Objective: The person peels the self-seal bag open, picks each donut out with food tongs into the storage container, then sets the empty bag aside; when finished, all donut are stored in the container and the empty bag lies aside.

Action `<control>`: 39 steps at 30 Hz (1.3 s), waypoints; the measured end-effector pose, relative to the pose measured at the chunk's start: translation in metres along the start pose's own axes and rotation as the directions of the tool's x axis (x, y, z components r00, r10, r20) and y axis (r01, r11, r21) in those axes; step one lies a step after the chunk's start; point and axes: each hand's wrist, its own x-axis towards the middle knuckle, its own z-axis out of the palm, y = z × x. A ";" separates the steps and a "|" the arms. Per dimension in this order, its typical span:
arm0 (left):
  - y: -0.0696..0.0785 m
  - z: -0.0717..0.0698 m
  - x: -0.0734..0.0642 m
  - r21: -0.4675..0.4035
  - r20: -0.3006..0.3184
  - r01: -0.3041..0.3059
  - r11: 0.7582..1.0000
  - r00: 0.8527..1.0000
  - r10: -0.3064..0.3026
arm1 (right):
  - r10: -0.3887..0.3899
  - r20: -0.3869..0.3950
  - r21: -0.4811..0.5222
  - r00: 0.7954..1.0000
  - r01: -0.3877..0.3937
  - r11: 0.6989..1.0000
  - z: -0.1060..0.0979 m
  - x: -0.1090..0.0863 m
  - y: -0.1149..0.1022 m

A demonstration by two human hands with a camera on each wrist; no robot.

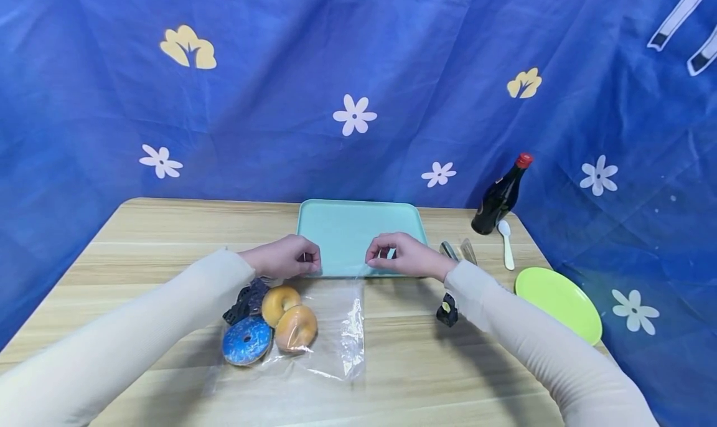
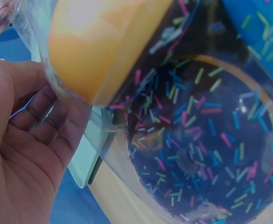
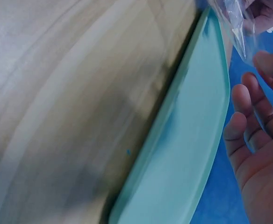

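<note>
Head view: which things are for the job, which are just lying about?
Probably for the job:
clear bag, held by the left hand and right hand
donuts inside
teal tray, maybe

Probably just lying about:
dark bottle
white spoon
green plate
partly hidden utensils

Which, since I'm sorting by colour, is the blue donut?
The lower-left donut in the head view: its face is speckled blue, while the other donuts show tan or dark surfaces.

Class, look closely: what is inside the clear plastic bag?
A blue donut, two tan donuts and, in the left wrist view, dark sprinkled icing. Whatever they cover is hidden.
</note>
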 end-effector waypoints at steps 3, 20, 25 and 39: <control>0.000 0.001 0.001 0.006 -0.001 0.004 1.000 1.000 -0.004 | 0.016 0.005 0.007 1.000 -0.016 1.000 0.004 0.000 -0.001; -0.001 0.001 0.001 0.018 0.000 -0.015 1.000 1.000 0.015 | 0.344 -0.100 0.024 0.934 -0.344 0.939 0.031 0.002 -0.047; -0.002 0.001 0.000 0.010 0.000 -0.008 1.000 1.000 0.008 | 0.413 -0.025 0.066 0.910 -0.410 0.909 0.043 0.004 -0.054; -0.004 0.001 0.001 0.010 -0.003 -0.019 1.000 1.000 0.019 | 0.472 -0.059 0.110 0.879 -0.465 0.879 0.046 0.008 -0.053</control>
